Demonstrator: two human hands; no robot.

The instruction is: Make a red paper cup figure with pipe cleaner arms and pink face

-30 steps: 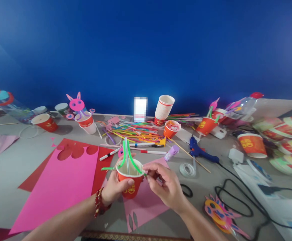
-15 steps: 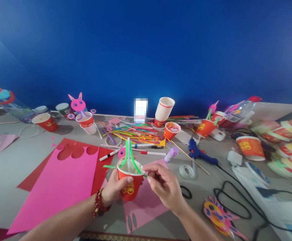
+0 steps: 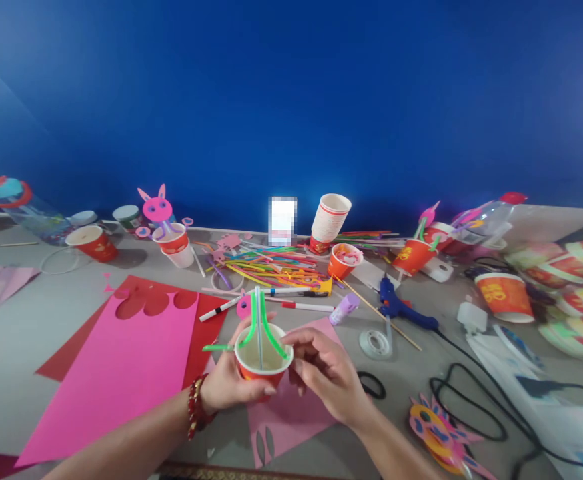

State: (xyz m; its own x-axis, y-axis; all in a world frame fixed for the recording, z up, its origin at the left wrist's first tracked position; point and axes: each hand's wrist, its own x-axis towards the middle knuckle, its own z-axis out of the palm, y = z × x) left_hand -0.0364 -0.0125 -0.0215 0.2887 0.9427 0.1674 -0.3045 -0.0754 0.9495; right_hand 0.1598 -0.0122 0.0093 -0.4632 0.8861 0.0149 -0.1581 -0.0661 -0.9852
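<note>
My left hand (image 3: 229, 381) is wrapped round a red paper cup (image 3: 256, 385), its open mouth tilted toward me. Two bent green straws (image 3: 254, 320) and a pale, thin straw between them stand up from inside the cup. One green end sticks out through the cup's left side. At the right rim, the fingers of my right hand (image 3: 324, 370) are curled and closed about the other green straw's end, which they mostly hide. Below the cup lies a light pink foam sheet (image 3: 306, 417) with slits cut in it.
Bright pink (image 3: 116, 380) and red sheets lie to the left. Beyond the cup are markers, a purple glue stick (image 3: 344, 309) and a pile of colored straws (image 3: 276, 263). A blue glue gun (image 3: 401, 307), a tape roll (image 3: 375, 344) and black cable are on the right.
The cup has tipped so its mouth faces me more and its inside shows. My right fingers stay at its right side, and the outer straw end there is now hidden.
</note>
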